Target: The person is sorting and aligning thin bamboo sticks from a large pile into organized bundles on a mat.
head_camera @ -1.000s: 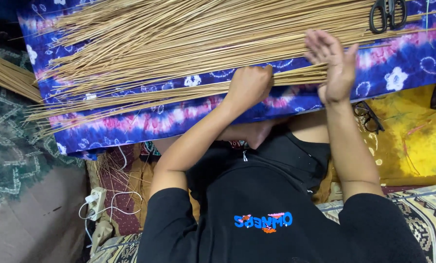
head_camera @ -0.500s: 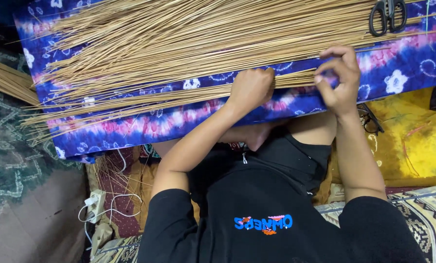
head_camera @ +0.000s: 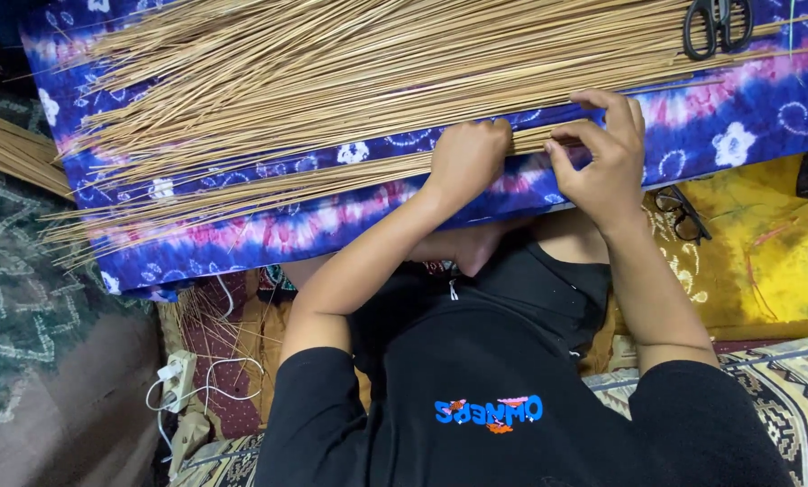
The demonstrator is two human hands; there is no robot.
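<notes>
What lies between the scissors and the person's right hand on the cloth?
In the head view, long tan sticks fanned over the blue and purple tie-dye cloth run between the scissors and the right hand, which pinches a few stick ends.

surface: blue-purple tie-dye cloth (head_camera: 765,117) | on it: thin tan sticks (head_camera: 332,72), black scissors (head_camera: 718,24)
</notes>
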